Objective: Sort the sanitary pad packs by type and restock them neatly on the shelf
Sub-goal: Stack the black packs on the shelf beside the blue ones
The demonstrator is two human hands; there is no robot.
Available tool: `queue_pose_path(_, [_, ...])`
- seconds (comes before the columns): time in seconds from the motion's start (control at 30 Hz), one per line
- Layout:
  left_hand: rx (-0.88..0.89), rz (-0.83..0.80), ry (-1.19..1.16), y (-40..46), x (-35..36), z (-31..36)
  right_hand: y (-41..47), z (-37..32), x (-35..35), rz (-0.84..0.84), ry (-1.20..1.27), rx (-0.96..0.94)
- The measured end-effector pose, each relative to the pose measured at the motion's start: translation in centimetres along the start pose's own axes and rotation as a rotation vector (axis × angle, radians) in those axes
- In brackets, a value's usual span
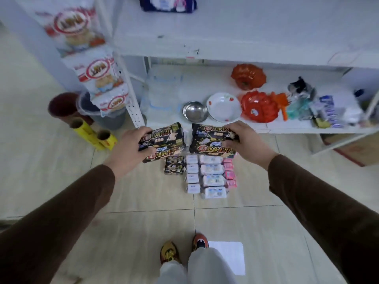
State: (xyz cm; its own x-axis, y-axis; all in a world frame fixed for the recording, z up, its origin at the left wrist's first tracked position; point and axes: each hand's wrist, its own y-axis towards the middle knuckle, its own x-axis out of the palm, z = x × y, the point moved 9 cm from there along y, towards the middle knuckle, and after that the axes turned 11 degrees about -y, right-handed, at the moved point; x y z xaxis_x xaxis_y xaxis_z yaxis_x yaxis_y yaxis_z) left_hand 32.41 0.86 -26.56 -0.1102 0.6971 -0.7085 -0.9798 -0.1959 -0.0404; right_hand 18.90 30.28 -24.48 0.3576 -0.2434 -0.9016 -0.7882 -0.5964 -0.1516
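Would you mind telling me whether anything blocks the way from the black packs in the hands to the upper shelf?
Nothing visible does. The left hand and right hand grip black packs below the upper shelf, whose front surface is bare; only a dark blue pack sits at its back.

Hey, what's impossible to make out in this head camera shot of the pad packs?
- Head view: how many black packs the left hand holds; fingers cover them.
- Small print on white packs on the floor: too small.
- Dark pack on the top shelf: cut off by the edge.

On the floor point(143, 201), small packs point(207, 175) lie in rows before the lower shelf point(225, 128). On that shelf's front edge, a metal bowl point(194, 111) sits left of a plate point(223, 107).
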Motion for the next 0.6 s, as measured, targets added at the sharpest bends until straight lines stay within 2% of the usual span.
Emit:
queue_pose_path(0.2, [0.107,0.025,0.025,1.5,-6.2,9.9,-1.8,-2.0,-11.9,0.121,-0.102,-0.063])
queue_pose_path(0.33, [0.173,0.03,0.032,4.7,-8.1,15.4,-1.2,-0.5,-17.4,0.163,-0.129,-0.052])
queue_pose_path(0.6, [0.257,0.107,0.075,13.5,-9.8,25.3,4.0,5.1,-28.8,0.297,-0.101,-0.157])
